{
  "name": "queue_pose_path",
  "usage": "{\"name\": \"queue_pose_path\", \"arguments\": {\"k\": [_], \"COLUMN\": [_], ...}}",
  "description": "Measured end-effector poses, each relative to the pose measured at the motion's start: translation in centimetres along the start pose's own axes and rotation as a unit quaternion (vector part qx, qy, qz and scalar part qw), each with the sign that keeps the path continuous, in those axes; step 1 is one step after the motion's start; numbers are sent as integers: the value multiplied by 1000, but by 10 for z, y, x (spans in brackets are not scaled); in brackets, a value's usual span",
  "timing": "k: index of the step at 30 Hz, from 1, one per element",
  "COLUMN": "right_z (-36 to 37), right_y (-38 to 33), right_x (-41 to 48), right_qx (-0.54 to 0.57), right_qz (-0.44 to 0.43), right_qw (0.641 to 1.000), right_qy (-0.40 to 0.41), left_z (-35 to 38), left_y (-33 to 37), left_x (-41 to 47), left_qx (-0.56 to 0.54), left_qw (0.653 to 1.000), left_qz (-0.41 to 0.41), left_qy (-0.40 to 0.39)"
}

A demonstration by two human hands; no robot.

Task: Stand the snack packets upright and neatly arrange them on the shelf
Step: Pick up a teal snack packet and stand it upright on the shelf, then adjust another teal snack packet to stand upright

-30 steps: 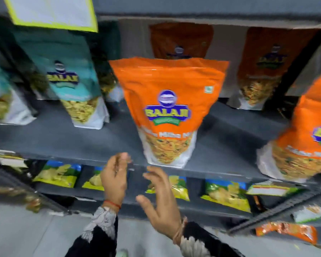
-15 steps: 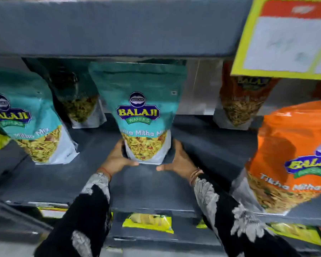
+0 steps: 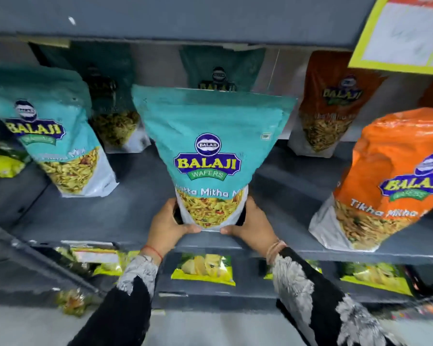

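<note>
- The left hand [image 3: 169, 224] and right hand [image 3: 254, 227] are clamped on the base of the teal packet [image 3: 211, 156], one at each lower corner, thumbs under the front bottom edge.
- The teal packet stands near the front of the grey shelf [image 3: 85, 221], about the middle of the view, upright with its label facing out.
- To finish the step well, I judge the base should be pressed flat on the shelf so the gusset spreads, then both hands eased off together so the packet does not tip.
- The front face would look best square to the shelf edge and level with the left packet [image 3: 53, 146] and the orange packet [image 3: 390, 181], which both stand close to the front.
- The left packet appears to lean sideways, though the wide lens may add to that; it may need straightening next.
- The teal packet is a tall pouch, wider at the top than at the base, with a glossy film that looks slippery, so a low grip seems the steadier one.
- Its lower part has a clear window showing a yellow snack mix, with white panels at the sides.
- Darker packets stand in shadow at the back; whether they are straight is hard to tell.
</note>
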State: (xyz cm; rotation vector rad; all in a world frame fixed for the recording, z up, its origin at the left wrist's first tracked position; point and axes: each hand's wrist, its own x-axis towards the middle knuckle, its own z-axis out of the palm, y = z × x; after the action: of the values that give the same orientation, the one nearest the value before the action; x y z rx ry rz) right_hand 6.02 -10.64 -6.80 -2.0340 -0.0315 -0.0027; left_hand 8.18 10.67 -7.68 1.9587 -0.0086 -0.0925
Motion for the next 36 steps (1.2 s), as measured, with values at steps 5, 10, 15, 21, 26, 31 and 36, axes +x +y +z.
{"name": "queue_pose_path", "arguments": {"k": [5,10,15,21,26,31,36], "right_z": [3,4,19,82,191,218,256], "right_y": [-2,-1,-25,-44,-119,-154,-137], "right_x": [-22,-26,-19,-125,-39,112,109], "right_qx": [-50,-68,4,16,28,33,-2], "right_qz": [13,3,14,-131,-128,6,1], "right_qw": [999,998,1000,970,991,990,999], "right_qy": [-17,-13,-22,202,6,-136,-42], "left_z": [-1,0,-30,-86,-184,-220,-223], "left_y": [-2,-1,-6,-26,-49,-66,-67], "left_x": [-32,-38,-29,-41,19,63,40], "left_qx": [2,-6,12,-170,-124,-121,-122], "left_qw": [1000,1000,999,955,934,976,974], "left_qz": [-2,-1,25,22,-48,-33,33], "left_qy": [21,19,20,241,332,177,186]}}
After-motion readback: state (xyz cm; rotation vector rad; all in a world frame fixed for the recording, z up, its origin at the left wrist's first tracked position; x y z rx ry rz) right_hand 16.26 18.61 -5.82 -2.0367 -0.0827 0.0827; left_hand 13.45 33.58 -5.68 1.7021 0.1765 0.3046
